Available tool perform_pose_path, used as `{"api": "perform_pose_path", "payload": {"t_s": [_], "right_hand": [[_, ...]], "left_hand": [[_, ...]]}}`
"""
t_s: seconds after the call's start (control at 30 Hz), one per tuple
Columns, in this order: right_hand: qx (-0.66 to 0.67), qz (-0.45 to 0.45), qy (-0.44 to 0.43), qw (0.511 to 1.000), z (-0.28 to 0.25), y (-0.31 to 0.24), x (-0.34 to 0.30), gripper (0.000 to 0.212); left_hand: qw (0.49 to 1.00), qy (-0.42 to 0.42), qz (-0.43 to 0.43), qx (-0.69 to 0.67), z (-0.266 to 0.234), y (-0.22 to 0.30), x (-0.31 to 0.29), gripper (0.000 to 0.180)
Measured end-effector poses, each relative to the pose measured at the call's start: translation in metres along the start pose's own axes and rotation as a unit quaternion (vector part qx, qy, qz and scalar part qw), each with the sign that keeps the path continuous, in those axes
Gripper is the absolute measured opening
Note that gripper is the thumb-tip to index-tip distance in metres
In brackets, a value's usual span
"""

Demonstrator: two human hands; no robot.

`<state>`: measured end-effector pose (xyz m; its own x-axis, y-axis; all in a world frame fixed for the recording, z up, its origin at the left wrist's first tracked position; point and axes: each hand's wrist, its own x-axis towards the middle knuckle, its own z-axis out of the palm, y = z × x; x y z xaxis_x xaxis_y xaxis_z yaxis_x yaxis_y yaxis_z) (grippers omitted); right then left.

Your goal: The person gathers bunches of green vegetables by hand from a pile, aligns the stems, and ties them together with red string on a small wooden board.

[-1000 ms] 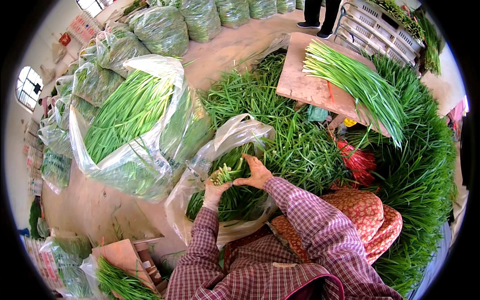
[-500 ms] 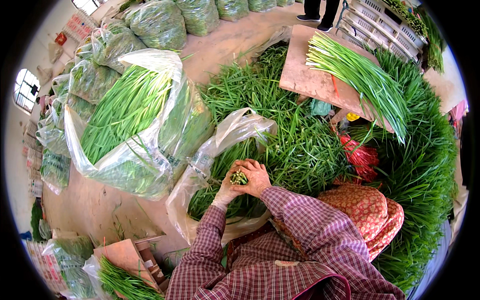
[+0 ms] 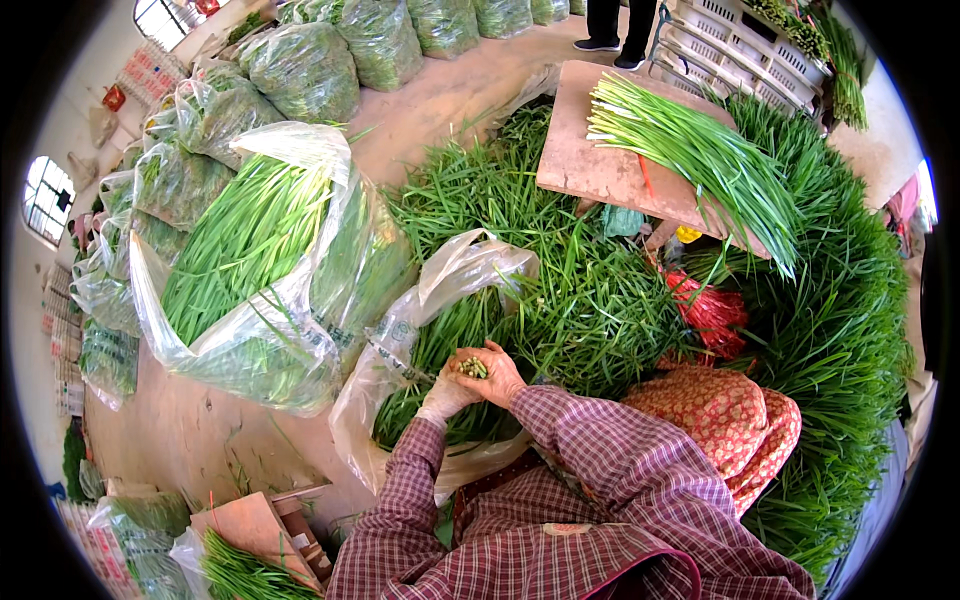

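Observation:
Both my hands are wrapped round a bundle of garlic chives, its pale cut ends facing up. My left hand, in a thin whitish glove, closes on it from the left. From the other side my right hand grips the same bundle. The leafy part hangs below my hands, mostly hidden by them. Beneath is an open clear plastic bag with more green chives in it. Just beyond lies a large loose heap of chives.
A full open bag stands at left, with several packed bags behind. A low wooden board holds a loose bunch of chives. Red ties hang beneath it. Crates and a person's legs are farther back.
My hands stay closed round the bundle, which now tilts a little differently. The whole view has shifted slightly, with the board and heap appearing farther left.

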<state>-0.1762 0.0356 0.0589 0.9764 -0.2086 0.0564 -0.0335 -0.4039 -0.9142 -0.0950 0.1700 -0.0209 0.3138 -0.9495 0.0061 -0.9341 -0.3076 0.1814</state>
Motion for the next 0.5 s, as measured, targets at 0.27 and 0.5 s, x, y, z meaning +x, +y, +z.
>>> {"api": "perform_pose_path", "payload": {"t_s": [0.27,0.5], "right_hand": [[0.205,0.012,0.135,0.969,-0.095,-0.082,0.028,0.027],[0.338,-0.157,0.239,0.897,-0.262,-0.162,0.011,0.013]], "left_hand": [[0.875,-0.183,-0.332,-0.301,-0.057,0.004,-0.006,0.102],[0.867,-0.202,-0.270,-0.366,-0.056,-0.029,-0.066,0.065]]}}
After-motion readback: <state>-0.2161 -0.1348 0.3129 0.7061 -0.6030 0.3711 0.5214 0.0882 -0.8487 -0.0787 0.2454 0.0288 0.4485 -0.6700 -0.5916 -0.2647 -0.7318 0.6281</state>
